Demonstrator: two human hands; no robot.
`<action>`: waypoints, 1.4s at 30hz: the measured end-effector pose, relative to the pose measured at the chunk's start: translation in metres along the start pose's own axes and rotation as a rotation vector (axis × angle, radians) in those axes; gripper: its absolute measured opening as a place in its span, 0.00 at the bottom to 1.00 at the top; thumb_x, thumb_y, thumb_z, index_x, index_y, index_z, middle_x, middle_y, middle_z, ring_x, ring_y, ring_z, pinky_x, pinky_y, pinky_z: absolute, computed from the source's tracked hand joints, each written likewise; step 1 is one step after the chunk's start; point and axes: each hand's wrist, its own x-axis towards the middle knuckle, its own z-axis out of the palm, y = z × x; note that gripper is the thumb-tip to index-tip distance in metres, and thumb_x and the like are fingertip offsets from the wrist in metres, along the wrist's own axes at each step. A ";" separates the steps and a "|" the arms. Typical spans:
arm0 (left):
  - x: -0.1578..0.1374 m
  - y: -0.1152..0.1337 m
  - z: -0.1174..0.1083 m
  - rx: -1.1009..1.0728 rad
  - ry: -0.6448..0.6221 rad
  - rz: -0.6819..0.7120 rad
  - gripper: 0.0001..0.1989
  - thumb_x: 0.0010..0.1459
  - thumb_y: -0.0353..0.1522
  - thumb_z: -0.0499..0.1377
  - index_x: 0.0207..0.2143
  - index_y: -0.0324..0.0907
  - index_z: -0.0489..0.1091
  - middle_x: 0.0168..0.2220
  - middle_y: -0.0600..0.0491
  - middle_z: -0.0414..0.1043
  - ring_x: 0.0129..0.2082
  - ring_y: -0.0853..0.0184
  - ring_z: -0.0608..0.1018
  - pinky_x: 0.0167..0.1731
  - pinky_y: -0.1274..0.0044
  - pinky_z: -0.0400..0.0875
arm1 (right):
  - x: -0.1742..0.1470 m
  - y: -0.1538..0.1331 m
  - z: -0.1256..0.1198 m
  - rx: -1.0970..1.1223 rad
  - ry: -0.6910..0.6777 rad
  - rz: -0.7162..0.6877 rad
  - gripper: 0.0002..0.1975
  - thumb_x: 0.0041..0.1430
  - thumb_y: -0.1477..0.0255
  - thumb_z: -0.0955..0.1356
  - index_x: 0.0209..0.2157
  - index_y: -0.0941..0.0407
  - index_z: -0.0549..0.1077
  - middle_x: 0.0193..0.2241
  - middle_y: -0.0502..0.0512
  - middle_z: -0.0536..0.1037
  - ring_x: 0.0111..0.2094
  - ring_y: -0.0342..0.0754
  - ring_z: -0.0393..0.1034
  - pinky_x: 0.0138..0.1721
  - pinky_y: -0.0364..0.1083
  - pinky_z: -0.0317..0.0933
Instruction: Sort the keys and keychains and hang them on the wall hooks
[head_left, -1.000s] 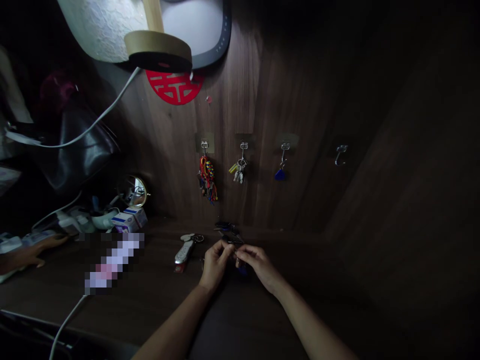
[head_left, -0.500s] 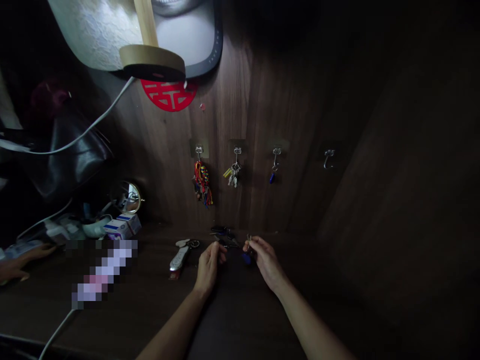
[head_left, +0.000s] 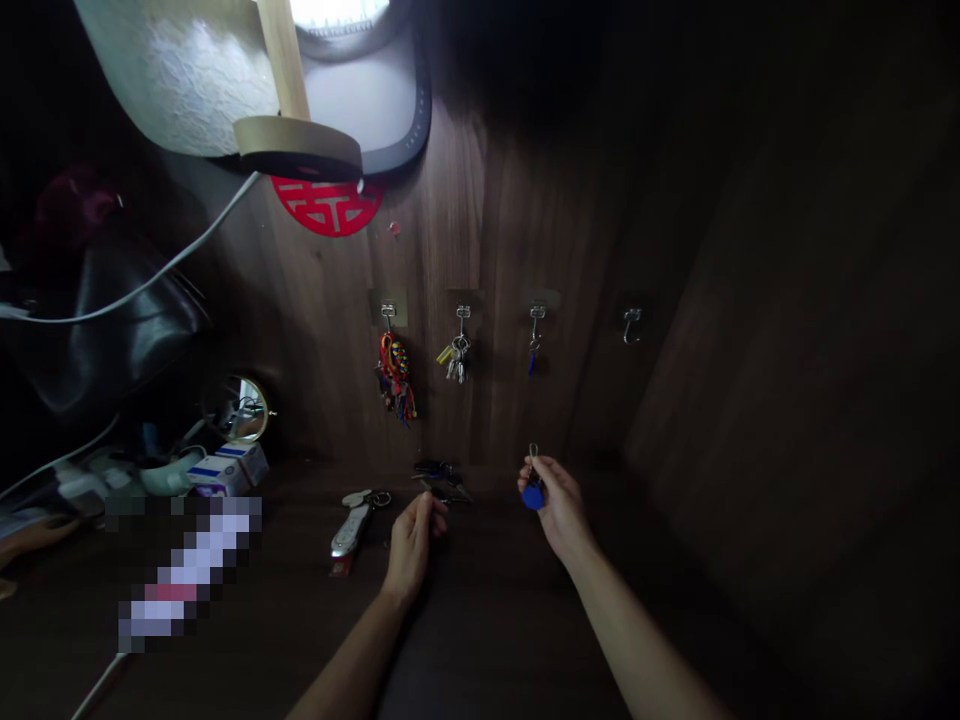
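My right hand [head_left: 561, 502] is closed on a keychain with a round blue fob [head_left: 532, 496], pinching it below its metal clasp, which sticks up above the fingers. The clasp is below the third wall hook [head_left: 537, 315], where a small blue tag [head_left: 532, 362] hangs. My left hand [head_left: 412, 540] rests low over the desk, its fingers curled together; whatever they may hold is hidden. Just beyond its fingertips lies a dark bunch of keys [head_left: 441, 478]. To its left is a silver key holder [head_left: 351, 528] with a ring and a red end.
Colourful braided cords [head_left: 395, 375] hang from the first hook, a key bunch [head_left: 457, 360] from the second. The fourth hook [head_left: 631, 325] is bare. At left are a round mirror [head_left: 244, 408], a box [head_left: 229, 468], a white cable [head_left: 199, 250] and another person's hand [head_left: 37, 540].
My right hand has moved right and slightly up with the blue-fob keychain, away from my left hand. The left hand stays by the dark keys. The view has shifted a little.
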 end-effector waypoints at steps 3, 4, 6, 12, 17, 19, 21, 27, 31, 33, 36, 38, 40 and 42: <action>0.000 0.000 0.000 0.003 -0.002 -0.019 0.26 0.53 0.52 0.48 0.26 0.39 0.68 0.20 0.55 0.63 0.22 0.69 0.65 0.26 0.79 0.60 | 0.010 -0.014 0.002 -0.048 0.021 -0.062 0.11 0.41 0.64 0.74 0.24 0.55 0.72 0.20 0.47 0.72 0.21 0.41 0.65 0.21 0.42 0.60; 0.000 0.000 0.000 0.004 -0.004 -0.022 0.26 0.53 0.52 0.48 0.26 0.39 0.68 0.19 0.55 0.63 0.22 0.69 0.65 0.26 0.79 0.60 | 0.014 -0.021 0.004 -0.056 0.027 -0.086 0.11 0.41 0.64 0.74 0.24 0.55 0.72 0.20 0.47 0.72 0.20 0.40 0.64 0.21 0.41 0.60; 0.000 0.000 0.000 0.005 -0.003 -0.018 0.26 0.53 0.53 0.48 0.26 0.39 0.68 0.19 0.55 0.63 0.22 0.69 0.65 0.26 0.79 0.60 | 0.022 -0.036 0.012 -0.062 0.038 -0.129 0.12 0.40 0.64 0.74 0.24 0.55 0.72 0.20 0.46 0.72 0.19 0.39 0.64 0.20 0.40 0.59; 0.001 0.000 0.000 0.000 -0.013 0.002 0.25 0.55 0.51 0.48 0.26 0.38 0.68 0.19 0.55 0.63 0.22 0.69 0.66 0.26 0.79 0.61 | 0.045 -0.084 0.045 -0.124 0.018 -0.250 0.14 0.39 0.62 0.74 0.24 0.56 0.71 0.19 0.47 0.72 0.19 0.37 0.64 0.19 0.38 0.59; 0.000 0.001 0.001 -0.007 0.007 -0.011 0.27 0.53 0.53 0.48 0.25 0.39 0.69 0.18 0.55 0.63 0.22 0.69 0.66 0.26 0.79 0.61 | 0.060 -0.105 0.065 -0.158 0.006 -0.300 0.14 0.40 0.63 0.74 0.24 0.56 0.70 0.19 0.47 0.72 0.18 0.38 0.64 0.19 0.39 0.59; 0.001 0.002 0.001 -0.007 0.004 -0.010 0.27 0.52 0.53 0.48 0.25 0.39 0.69 0.19 0.55 0.63 0.22 0.68 0.66 0.26 0.79 0.61 | 0.065 -0.108 0.069 -0.173 0.006 -0.308 0.14 0.40 0.63 0.73 0.24 0.56 0.70 0.19 0.47 0.73 0.18 0.37 0.64 0.19 0.38 0.59; 0.001 0.002 0.001 -0.011 0.006 -0.012 0.27 0.52 0.53 0.48 0.25 0.39 0.68 0.19 0.55 0.64 0.22 0.69 0.66 0.26 0.79 0.61 | 0.069 -0.110 0.073 -0.190 -0.004 -0.313 0.13 0.41 0.63 0.73 0.25 0.57 0.71 0.19 0.47 0.73 0.18 0.37 0.64 0.19 0.38 0.59; 0.001 0.003 0.002 -0.024 0.006 -0.033 0.28 0.52 0.54 0.48 0.24 0.38 0.68 0.18 0.55 0.63 0.21 0.69 0.66 0.25 0.79 0.60 | 0.079 -0.110 0.080 -0.191 0.002 -0.282 0.12 0.41 0.64 0.73 0.24 0.56 0.70 0.18 0.46 0.72 0.17 0.37 0.64 0.17 0.37 0.57; 0.001 0.002 0.002 -0.042 0.005 -0.044 0.27 0.52 0.54 0.48 0.25 0.38 0.68 0.18 0.55 0.63 0.21 0.69 0.65 0.26 0.79 0.60 | 0.083 -0.106 0.078 -0.188 0.011 -0.256 0.12 0.41 0.64 0.73 0.23 0.56 0.69 0.18 0.46 0.72 0.17 0.37 0.64 0.17 0.37 0.58; 0.002 0.001 0.002 -0.047 0.001 -0.036 0.26 0.53 0.53 0.48 0.25 0.38 0.68 0.18 0.55 0.63 0.22 0.69 0.65 0.26 0.78 0.60 | 0.084 -0.104 0.077 -0.187 0.020 -0.235 0.12 0.42 0.65 0.73 0.23 0.56 0.69 0.18 0.46 0.73 0.16 0.37 0.65 0.17 0.37 0.58; 0.002 -0.001 0.001 -0.044 -0.007 -0.028 0.26 0.53 0.52 0.48 0.25 0.38 0.68 0.18 0.55 0.63 0.22 0.69 0.66 0.27 0.78 0.60 | 0.083 -0.099 0.074 -0.185 0.043 -0.185 0.10 0.43 0.66 0.73 0.24 0.56 0.70 0.19 0.46 0.74 0.17 0.38 0.67 0.18 0.37 0.59; 0.002 -0.002 0.001 -0.041 -0.005 -0.028 0.26 0.53 0.52 0.48 0.26 0.38 0.68 0.18 0.55 0.63 0.22 0.69 0.66 0.26 0.79 0.60 | 0.080 -0.096 0.071 -0.179 0.047 -0.158 0.09 0.44 0.67 0.72 0.25 0.55 0.70 0.19 0.46 0.75 0.19 0.39 0.70 0.19 0.37 0.61; 0.002 -0.002 0.001 -0.039 -0.001 -0.029 0.26 0.53 0.52 0.48 0.26 0.38 0.68 0.19 0.55 0.63 0.22 0.69 0.66 0.26 0.79 0.60 | 0.078 -0.093 0.068 -0.160 0.040 -0.139 0.08 0.45 0.67 0.72 0.26 0.55 0.71 0.21 0.47 0.77 0.22 0.41 0.72 0.21 0.38 0.62; 0.002 -0.002 0.001 -0.036 -0.006 -0.029 0.26 0.54 0.52 0.48 0.26 0.38 0.68 0.19 0.55 0.63 0.22 0.69 0.65 0.26 0.79 0.60 | 0.075 -0.089 0.065 -0.133 0.031 -0.122 0.07 0.47 0.68 0.71 0.27 0.55 0.71 0.23 0.48 0.78 0.25 0.43 0.74 0.23 0.38 0.64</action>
